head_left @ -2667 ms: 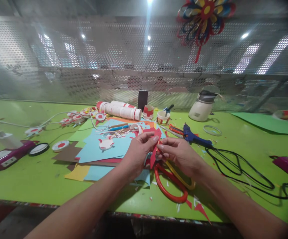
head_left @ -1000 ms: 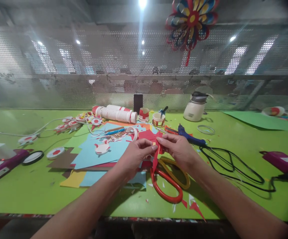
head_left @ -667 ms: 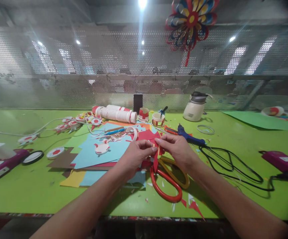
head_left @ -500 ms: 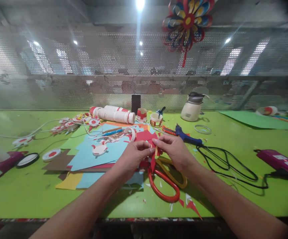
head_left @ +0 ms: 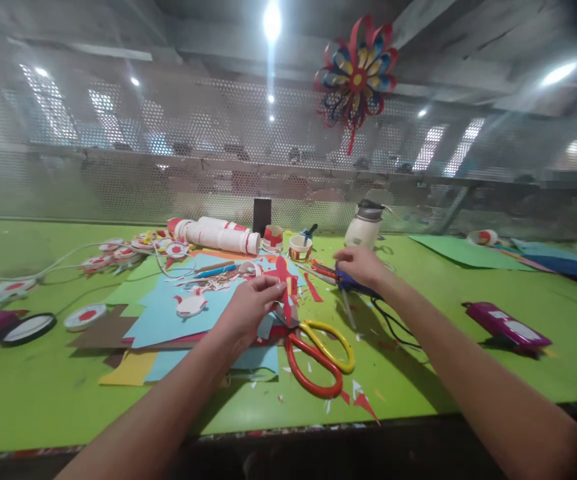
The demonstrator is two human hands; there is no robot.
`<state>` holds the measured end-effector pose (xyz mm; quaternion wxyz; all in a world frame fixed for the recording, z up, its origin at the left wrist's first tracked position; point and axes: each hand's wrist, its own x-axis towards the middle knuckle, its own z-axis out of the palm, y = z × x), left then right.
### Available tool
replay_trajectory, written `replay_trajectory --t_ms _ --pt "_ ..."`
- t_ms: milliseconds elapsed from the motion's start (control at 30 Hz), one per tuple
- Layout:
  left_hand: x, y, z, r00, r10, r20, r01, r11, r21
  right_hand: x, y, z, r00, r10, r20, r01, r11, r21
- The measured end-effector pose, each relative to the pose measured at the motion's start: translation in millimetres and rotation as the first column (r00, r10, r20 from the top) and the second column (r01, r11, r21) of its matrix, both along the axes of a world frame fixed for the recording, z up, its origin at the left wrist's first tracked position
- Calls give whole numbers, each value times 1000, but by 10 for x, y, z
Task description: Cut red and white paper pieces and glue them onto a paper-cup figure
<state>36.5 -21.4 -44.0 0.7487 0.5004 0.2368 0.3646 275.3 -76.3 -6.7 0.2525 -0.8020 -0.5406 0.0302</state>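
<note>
My left hand [head_left: 254,308] pinches a narrow red paper cutout [head_left: 287,290] between thumb and fingers, upright over the scissors [head_left: 314,359]. Those scissors have one red and one yellow handle and lie on the green table, blades partly hidden behind the paper and my hand. My right hand [head_left: 364,268] hovers, fingers loosely bent, over a blue glue gun [head_left: 357,285], which it partly covers; I see nothing held in it. An orange utility knife [head_left: 322,268] is just left of the glue gun. Red paper scraps [head_left: 366,405] are scattered near the scissors.
Coloured paper sheets [head_left: 168,330] lie left of centre, bearing a blue pen [head_left: 222,269] and a white disc [head_left: 191,305]. White paper-cup rolls [head_left: 216,235], a small red-and-white cup [head_left: 272,238] and a white jug [head_left: 362,228] stand behind. A purple power strip [head_left: 506,325] lies right.
My right hand has left the red paper and moved up and right to the glue gun. My left hand keeps hold of the paper. The camera view has turned slightly right.
</note>
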Motion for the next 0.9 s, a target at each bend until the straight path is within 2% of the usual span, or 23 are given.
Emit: replay_trajectory --t_ms 100,200,333,500,633,767,900 --pt "-20 41 19 999 36 23 -36 999 -11 309 -25 -82 981 -54 185 83 985 -151" --pt "-35 60 35 998 59 21 -58 998 -21 460 -62 -258 954 -20 298 110 951 -289" --pt "-41 54 53 997 75 9 -75 997 -28 510 -64 -434 915 8 403 137 934 -330" --pt "-55 47 84 997 75 16 -75 997 -25 526 -41 -513 895 10 446 127 953 -276" --pt "-77 74 108 997 76 35 -75 997 -17 578 -63 -499 914 -25 404 114 974 -196" --pt "-92 108 116 995 90 50 -89 996 -19 693 -115 -411 955 -82 286 109 991 -81" --pt "-87 122 104 995 93 34 -92 996 -19 788 -145 -339 993 -84 84 77 994 76"
